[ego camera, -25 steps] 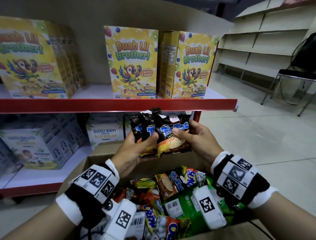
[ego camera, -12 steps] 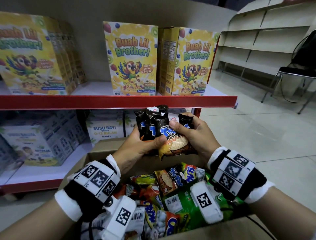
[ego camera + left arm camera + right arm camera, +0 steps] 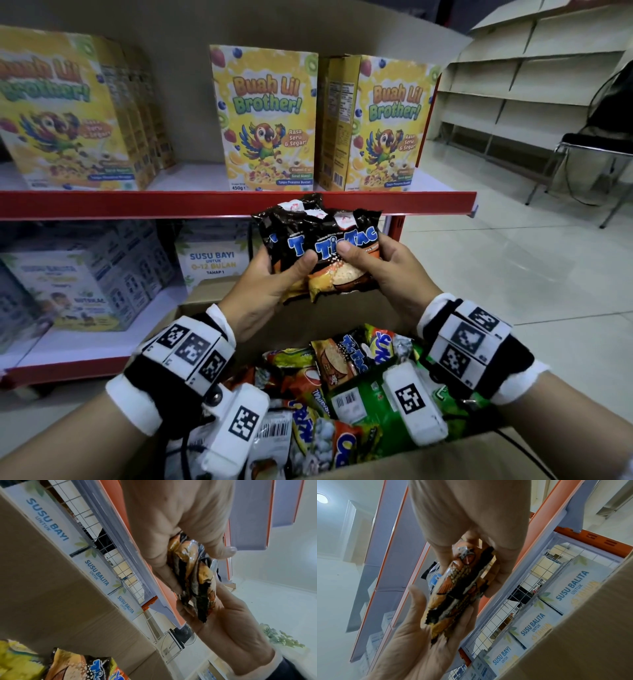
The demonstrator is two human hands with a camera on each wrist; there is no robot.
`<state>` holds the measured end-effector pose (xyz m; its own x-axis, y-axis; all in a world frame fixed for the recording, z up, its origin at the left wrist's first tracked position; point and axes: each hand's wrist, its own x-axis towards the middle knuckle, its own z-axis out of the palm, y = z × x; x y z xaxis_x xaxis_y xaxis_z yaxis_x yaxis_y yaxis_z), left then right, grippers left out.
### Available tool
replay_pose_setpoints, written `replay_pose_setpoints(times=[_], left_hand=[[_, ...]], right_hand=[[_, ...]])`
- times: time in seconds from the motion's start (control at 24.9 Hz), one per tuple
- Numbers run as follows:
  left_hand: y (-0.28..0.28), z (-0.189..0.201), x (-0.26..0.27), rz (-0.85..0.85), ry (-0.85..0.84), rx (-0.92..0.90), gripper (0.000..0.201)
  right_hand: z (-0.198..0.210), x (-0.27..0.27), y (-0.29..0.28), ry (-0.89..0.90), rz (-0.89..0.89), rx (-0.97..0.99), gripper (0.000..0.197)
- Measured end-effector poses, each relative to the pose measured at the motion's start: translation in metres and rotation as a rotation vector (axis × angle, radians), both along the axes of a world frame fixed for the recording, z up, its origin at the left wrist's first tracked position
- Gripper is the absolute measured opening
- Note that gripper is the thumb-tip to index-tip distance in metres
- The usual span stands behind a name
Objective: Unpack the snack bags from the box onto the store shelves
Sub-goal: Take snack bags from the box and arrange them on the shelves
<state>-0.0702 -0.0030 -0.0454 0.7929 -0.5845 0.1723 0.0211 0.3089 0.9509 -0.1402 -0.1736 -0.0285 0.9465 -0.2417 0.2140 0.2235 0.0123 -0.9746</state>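
**Snack bags gathered, shelf next**

Nearest us, the box [image 3: 445, 459] sits open below our wrists, many snack packets [image 3: 342, 404] inside it. Above it we hold a bunch of black snack bags [image 3: 318, 250] between both hands: our left hand [image 3: 260, 294] has thumb and fingers curled round the bunch's left side, our right hand [image 3: 383, 270] pinches its right side. Beyond stands the red shelf [image 3: 236, 204] carrying cereal boxes [image 3: 265, 120]. We judge this the carrying step; next we need a free spot on a shelf and to set the bags there.
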Motion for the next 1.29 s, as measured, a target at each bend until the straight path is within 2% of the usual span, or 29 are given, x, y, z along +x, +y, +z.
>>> replay_pose_setpoints(times=[0.12, 0.2, 0.32, 0.48, 0.68, 0.8, 0.97, 1.13, 1.29], left_hand=[[0.001, 0.0, 0.002, -0.073, 0.079, -0.033, 0.053], [0.001, 0.0, 0.003, -0.065, 0.061, -0.007, 0.049], [0.0, -0.002, 0.006, 0.04, -0.077, 0.085, 0.051], [-0.004, 0.006, 0.018, 0.095, -0.204, 0.079, 0.073], [-0.017, 0.028, 0.043, 0.179, -0.344, -0.005, 0.062], [-0.016, 0.06, 0.059, 0.192, -0.307, -0.051, 0.055], [-0.023, 0.116, 0.073, 0.204, -0.144, -0.124, 0.045], [-0.036, 0.168, 0.06, 0.267, -0.075, -0.093, 0.05], [-0.047, 0.249, 0.033, 0.308, -0.131, -0.079, 0.04]], right_hand=[[0.0, 0.002, -0.004, -0.005, -0.048, 0.016, 0.032], [-0.003, 0.004, -0.006, -0.002, -0.069, 0.037, 0.032], [-0.004, 0.008, -0.007, -0.032, -0.08, 0.083, 0.036], [0.006, 0.02, -0.01, -0.095, -0.093, 0.07, 0.039], [0.029, 0.044, -0.012, -0.225, -0.122, 0.052, 0.033], [0.061, 0.063, -0.01, -0.235, -0.124, 0.044, 0.033], [0.115, 0.085, -0.005, -0.194, -0.14, 0.073, 0.032], [0.164, 0.077, -0.007, -0.137, -0.153, 0.08, 0.028], [0.251, 0.048, -0.02, -0.104, -0.144, 0.047, 0.032]])
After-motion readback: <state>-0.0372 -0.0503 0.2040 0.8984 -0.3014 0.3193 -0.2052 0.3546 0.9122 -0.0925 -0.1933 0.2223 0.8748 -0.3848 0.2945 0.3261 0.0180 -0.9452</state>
